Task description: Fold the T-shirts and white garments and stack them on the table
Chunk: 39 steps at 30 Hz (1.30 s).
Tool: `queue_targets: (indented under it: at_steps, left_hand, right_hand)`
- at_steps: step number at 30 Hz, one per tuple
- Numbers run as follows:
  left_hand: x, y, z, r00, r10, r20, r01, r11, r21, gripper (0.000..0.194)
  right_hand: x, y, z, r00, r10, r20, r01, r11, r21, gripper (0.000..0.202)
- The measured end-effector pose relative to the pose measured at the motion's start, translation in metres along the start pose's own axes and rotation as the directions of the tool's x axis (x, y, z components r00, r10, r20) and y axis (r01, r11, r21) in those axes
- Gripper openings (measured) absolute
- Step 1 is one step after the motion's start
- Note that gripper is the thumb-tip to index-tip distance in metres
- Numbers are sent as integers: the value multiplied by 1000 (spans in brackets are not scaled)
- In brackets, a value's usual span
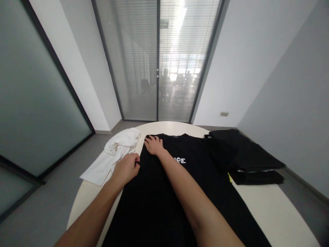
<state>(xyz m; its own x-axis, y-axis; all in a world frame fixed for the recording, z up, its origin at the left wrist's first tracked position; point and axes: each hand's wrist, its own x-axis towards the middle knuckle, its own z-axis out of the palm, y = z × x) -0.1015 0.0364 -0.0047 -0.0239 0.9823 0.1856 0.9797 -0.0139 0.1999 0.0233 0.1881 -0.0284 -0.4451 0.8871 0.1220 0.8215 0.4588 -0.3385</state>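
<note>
A black T-shirt [159, 192] with white lettering on its chest lies spread flat, its neckline toward the far edge of the table. At its left edge, below the shoulder, my left hand [128, 168] is closed with the fingers curled in on the black fabric. My right hand [154, 145] reaches across the shirt and rests on its upper left shoulder, fingers spread and laid flat. My right forearm covers part of the lettering.
A crumpled white garment [113, 156] lies on the left of the round white table [269, 202]. Several folded black garments [249, 154] are stacked on the right, touching the shirt. Beyond the table stand glass panels with blinds [140, 68] and a wall [226, 61].
</note>
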Motion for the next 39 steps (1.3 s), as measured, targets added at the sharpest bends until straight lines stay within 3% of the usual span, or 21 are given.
queue_targets:
  at_steps: [2, 5, 7, 11, 15, 19, 21, 23, 26, 29, 34, 39]
  left_hand:
    - [0, 4, -2, 1000, -14, 2, 14, 1000, 7, 7]
    - [0, 7, -3, 999, -47, -13, 47, 999, 1, 28]
    - [0, 7, -1, 997, -67, -29, 67, 998, 6, 32]
    - [-1, 5, 2, 993, -107, -51, 108, 994, 28, 13]
    - [-3, 7, 4, 993, -108, -54, 110, 993, 39, 14]
    - [-4, 9, 8, 990, -119, -78, 124, 991, 57, 23]
    - [-4, 9, 11, 985, -148, -88, 156, 983, 94, 25]
    - [-4, 9, 14, 982, -159, -101, 170, 979, 114, 25]
    - [-3, 11, 18, 984, -125, -126, 130, 991, 33, 22]
    - [-2, 11, 21, 982, -121, -143, 102, 986, -135, 20]
    - [3, 6, 26, 967, -239, -92, 202, 932, -300, 23]
    - [10, 9, 25, 970, -234, -69, 187, 894, -406, 18]
  right_hand:
    - [-3, -2, 4, 998, -33, -48, 32, 999, -33, 49]
    - [-8, -7, 7, 989, -37, -145, 29, 998, -55, 50]
    - [-11, -9, 8, 995, -12, -100, 8, 999, -37, 53]
    - [-13, -7, 8, 998, -1, 55, 1, 1000, 6, 63]
    - [-23, -6, -1, 997, -21, -70, 23, 999, 25, 58]
    - [-50, -7, -11, 981, -4, -193, 0, 1000, -22, 50]
    - [-65, -5, -12, 983, -45, -176, 37, 998, -46, 50]
    - [-79, -3, -11, 988, -127, -84, 124, 991, -48, 53]
    - [-92, 1, -10, 978, -200, 51, 201, 980, -4, 60]
    - [-100, 3, -13, 988, -154, 19, 154, 988, 5, 61]
    - [-112, 10, -19, 1000, 4, 19, -4, 1000, -27, 68]
    - [-118, 20, -17, 999, 1, 49, -1, 1000, 2, 67]
